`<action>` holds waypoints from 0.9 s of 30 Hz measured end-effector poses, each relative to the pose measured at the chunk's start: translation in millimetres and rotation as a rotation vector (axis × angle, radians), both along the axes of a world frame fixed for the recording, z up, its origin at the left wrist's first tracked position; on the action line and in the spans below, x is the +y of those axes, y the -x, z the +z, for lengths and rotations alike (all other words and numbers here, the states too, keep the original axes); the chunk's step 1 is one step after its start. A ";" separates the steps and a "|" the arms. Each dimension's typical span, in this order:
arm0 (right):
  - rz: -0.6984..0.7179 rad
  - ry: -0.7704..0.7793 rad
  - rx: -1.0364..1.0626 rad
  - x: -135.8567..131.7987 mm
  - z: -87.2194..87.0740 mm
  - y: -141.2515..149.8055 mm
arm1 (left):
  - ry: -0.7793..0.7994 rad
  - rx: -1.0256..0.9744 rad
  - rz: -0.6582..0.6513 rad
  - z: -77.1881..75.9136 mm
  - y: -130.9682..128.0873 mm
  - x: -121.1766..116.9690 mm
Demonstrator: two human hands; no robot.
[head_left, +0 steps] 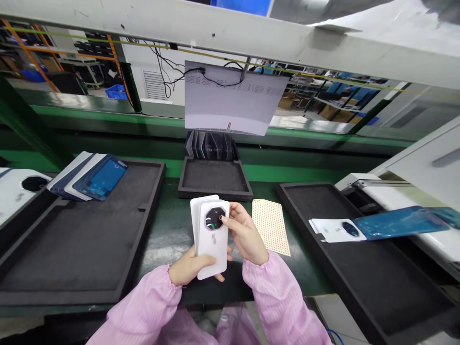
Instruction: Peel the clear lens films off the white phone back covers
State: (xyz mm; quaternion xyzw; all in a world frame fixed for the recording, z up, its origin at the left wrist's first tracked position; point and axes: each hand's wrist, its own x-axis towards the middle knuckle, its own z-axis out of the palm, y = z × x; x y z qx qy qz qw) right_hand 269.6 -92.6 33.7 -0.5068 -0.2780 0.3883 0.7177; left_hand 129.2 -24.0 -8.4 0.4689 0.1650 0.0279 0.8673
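Two white phone back covers are held one over the other above the green bench. The front phone back cover (212, 254) has a round black camera window near its top. Behind it the second cover (194, 207) juts out at the upper left. My left hand (194, 266) grips both low down, thumb across the front and fingers behind. At the upper right edge my right hand (246, 232) pinches the front cover, its thumb touching the rim of the camera window. A sheet of small red dots (271, 225) lies beside my right hand.
A black foam tray (72, 249) at left carries white and blue-filmed covers (86, 177). Dark panels (209, 145) stand behind the middle tray (215, 192). On the right tray (388, 278) rests a white cover (332, 229) with blue film (398, 223). A monitor (233, 103) hangs ahead.
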 end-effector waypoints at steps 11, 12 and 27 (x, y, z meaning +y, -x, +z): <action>-0.147 -0.116 -1.336 -58.2 -26.0 35.1 | 0.218 -0.091 0.100 0.0 1.5 6.0; -0.097 -0.100 -1.408 -58.9 -30.1 38.1 | 0.224 -0.089 0.112 -0.9 2.0 5.7; -0.330 -0.218 -0.745 -69.1 27.4 -6.5 | 0.180 -0.220 -0.028 -0.4 3.3 8.5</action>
